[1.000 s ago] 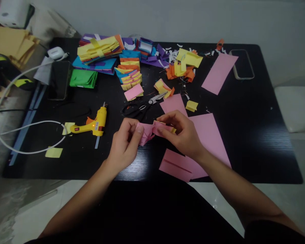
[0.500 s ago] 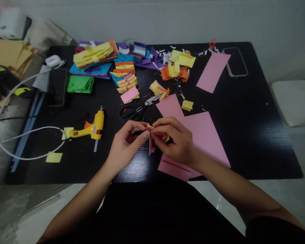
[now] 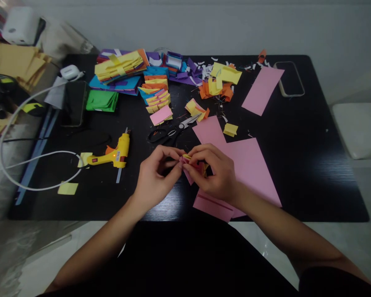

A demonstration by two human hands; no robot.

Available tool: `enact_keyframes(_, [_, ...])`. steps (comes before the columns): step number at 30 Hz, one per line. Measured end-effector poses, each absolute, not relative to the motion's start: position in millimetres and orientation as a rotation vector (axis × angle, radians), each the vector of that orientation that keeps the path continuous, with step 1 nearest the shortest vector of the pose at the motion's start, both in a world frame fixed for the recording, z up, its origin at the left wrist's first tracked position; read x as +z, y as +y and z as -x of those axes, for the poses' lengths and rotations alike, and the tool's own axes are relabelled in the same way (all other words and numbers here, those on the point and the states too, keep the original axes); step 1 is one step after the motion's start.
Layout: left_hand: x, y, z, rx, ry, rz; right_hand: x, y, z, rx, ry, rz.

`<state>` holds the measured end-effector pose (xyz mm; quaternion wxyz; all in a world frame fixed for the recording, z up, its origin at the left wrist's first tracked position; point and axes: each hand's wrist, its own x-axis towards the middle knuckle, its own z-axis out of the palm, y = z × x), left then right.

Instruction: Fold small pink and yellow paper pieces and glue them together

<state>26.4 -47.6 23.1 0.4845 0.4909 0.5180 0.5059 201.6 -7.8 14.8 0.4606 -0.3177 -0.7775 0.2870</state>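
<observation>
Between my two hands is a small folded piece of pink and yellow paper [image 3: 189, 175], partly covered by my fingers. My left hand [image 3: 157, 173] pinches its left edge with thumb and forefinger. From the other side my right hand [image 3: 214, 171] grips it, fingertips nearly meeting those of the left. Pink paper sheets [image 3: 250, 169] lie under and beside my right hand. Just beyond the hands rest black-handled scissors [image 3: 176, 129], their blades touching a folded yellow and orange paper piece [image 3: 197, 109].
A yellow glue gun [image 3: 114, 154] lies at left near a white cable [image 3: 43, 154]. Folded paper stacks [image 3: 119, 68], a row of folded pieces [image 3: 157, 93] and scraps line the back. Phones lie at left [image 3: 74, 103] and far right [image 3: 289, 79].
My fingertips have shifted slightly on the folded paper, and its hanging pink strip now slants toward my right hand. The whole view has moved a little.
</observation>
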Motion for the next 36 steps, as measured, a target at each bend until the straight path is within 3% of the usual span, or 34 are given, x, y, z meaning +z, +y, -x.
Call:
enact_keyframes(6, [22,-53,-30,1.267,1.303,-1.318,15,-12,-200,0.678,-1.87,0.873])
enact_keyframes(23, [36,-42,-17,1.071,1.469,-1.446,6,-12,-210,0.34,-2.009,0.513])
enact_keyframes(36, [36,-46,-21,1.193,1.55,-1.526,14,-12,-202,0.394,-1.965,0.749])
